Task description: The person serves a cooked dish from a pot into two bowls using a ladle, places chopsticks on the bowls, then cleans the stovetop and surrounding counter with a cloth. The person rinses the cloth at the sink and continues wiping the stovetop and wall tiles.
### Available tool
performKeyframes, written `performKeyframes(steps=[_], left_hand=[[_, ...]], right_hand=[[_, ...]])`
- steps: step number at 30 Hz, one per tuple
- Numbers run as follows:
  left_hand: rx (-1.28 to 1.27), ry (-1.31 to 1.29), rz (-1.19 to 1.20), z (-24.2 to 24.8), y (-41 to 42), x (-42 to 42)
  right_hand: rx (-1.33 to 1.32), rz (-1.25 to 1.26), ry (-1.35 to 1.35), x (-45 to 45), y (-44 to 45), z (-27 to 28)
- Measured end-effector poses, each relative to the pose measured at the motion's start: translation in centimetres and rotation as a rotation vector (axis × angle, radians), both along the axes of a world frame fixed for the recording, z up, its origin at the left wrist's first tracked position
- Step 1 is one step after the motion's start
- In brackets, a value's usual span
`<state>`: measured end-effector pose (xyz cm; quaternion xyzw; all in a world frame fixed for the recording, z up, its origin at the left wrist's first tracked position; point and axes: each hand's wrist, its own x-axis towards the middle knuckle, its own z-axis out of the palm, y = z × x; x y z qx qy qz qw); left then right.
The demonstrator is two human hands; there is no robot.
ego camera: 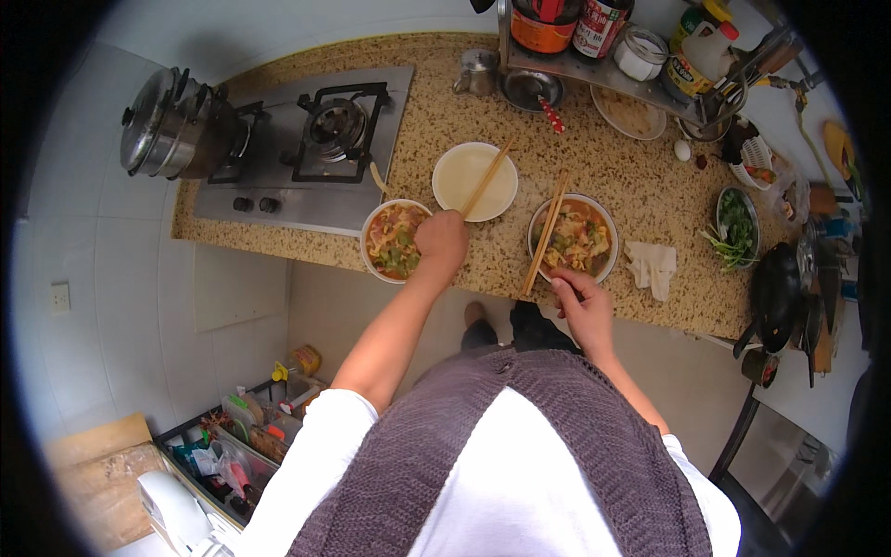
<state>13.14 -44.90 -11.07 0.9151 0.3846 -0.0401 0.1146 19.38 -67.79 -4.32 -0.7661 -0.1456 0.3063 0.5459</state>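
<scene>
My left hand [443,244] is curled at the right rim of a white bowl [396,241] of food in reddish broth; its fingertips are hidden. Wooden chopsticks [489,177] lean over a bowl of pale liquid [456,170], their lower end meeting that hand, and whether it holds them cannot be told. My right hand [583,299] has thumb and forefinger pinched at the near rim of a second bowl of similar food [581,237]. Another pair of chopsticks [545,233] rests across this bowl's left side. A crumpled pale cloth [651,268] lies to its right.
Stacked pots [177,125] stand on the gas stove [306,195] at left. Along the back are a metal pot [478,72], a dark bowl with a spotted handle [532,90], a plate [628,111] and a bottle rack [598,73]. Greens [736,226] and a black pan [776,296] are at right.
</scene>
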Motion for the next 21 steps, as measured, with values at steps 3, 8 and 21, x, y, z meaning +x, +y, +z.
performKeyframes(steps=[3,8,21], left_hand=[[-0.006,-0.001,0.009,-0.2,0.2,0.3],[-0.08,-0.112,0.082,0.9,-0.5,-1.0],[-0.146,-0.119,0.488,3.1,0.3,-15.9]], right_hand=[[0.016,-0.036,0.008,0.3,-0.3,-0.1],[-0.015,-0.038,0.063,0.2,-0.5,0.0],[-0.01,0.368,-0.131,-2.6,3.3,-0.8]])
